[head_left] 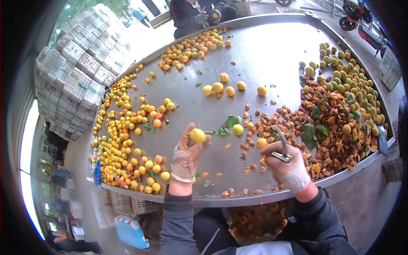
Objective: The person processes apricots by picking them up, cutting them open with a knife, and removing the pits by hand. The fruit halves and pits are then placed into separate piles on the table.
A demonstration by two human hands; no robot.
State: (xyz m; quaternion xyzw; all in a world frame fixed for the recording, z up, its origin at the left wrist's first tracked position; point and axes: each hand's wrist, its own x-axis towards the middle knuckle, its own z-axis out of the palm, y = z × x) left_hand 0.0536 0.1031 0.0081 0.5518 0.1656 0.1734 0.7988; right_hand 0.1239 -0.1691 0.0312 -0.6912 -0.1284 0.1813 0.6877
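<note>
My left hand (pixel 188 157), in a whitish glove, holds a yellow-green apricot (pixel 197 135) at its fingertips, above the metal table (pixel 170 123). To the right, my right hand (pixel 287 165), also gloved, is closed round a small knife (pixel 281 156) with a curved metal blade pointing up. An orange apricot (pixel 261 143) lies just left of that hand. Brown pits (pixel 276 121) and a heap of split fruit pieces (pixel 325 114) lie beyond and right of it. A green leaf sprig (pixel 229 123) with a yellow-green apricot (pixel 238 129) rests between my hands.
Many yellow apricots (pixel 123 131) cover the table's left side, with more greenish fruit (pixel 361 89) at the right edge. Across the table a person's gloved hands (pixel 208 18) hold a fruit. Stacked crates (pixel 80 63) stand at the left. A container of fruit pieces (pixel 259 219) sits below the near edge.
</note>
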